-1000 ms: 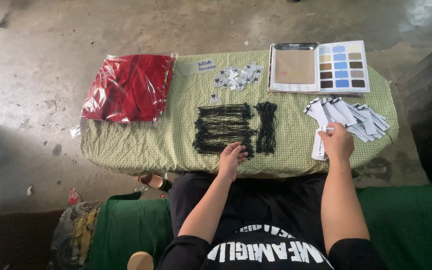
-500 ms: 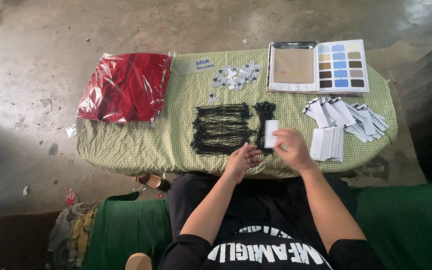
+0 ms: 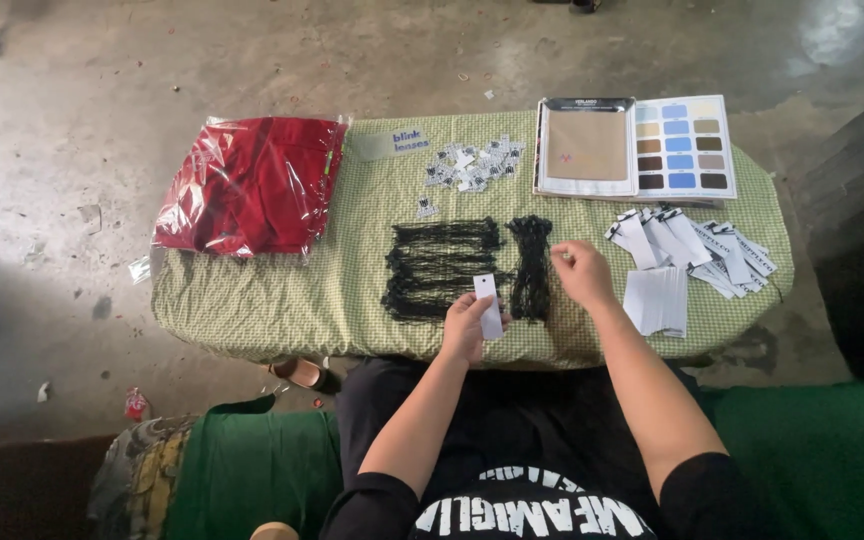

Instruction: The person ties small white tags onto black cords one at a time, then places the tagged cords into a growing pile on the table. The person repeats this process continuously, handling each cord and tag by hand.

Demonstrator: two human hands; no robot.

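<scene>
My left hand [image 3: 468,325] holds a white paper tag [image 3: 488,304] upright near the table's front edge. My right hand [image 3: 580,272] hovers beside a bundle of black strings [image 3: 530,266], fingers pinched close together; whether a string is between them I cannot tell. A wider spread of black strings [image 3: 440,265] lies to the left of the bundle. A stack of white tags [image 3: 657,300] sits right of my right hand, with a loose fan of tags [image 3: 697,243] behind it.
A green checked cloth covers the table [image 3: 262,300]. Red garments in a clear bag [image 3: 252,183] lie at the left. Small printed stickers [image 3: 472,165] are at the back middle, and a colour swatch book [image 3: 637,145] lies at the back right. A green seat [image 3: 242,470] is below.
My right hand picked a white tag from the stack at the right and brought it to the middle; the tag is now in my left hand, and my right hand went to the string bundle.
</scene>
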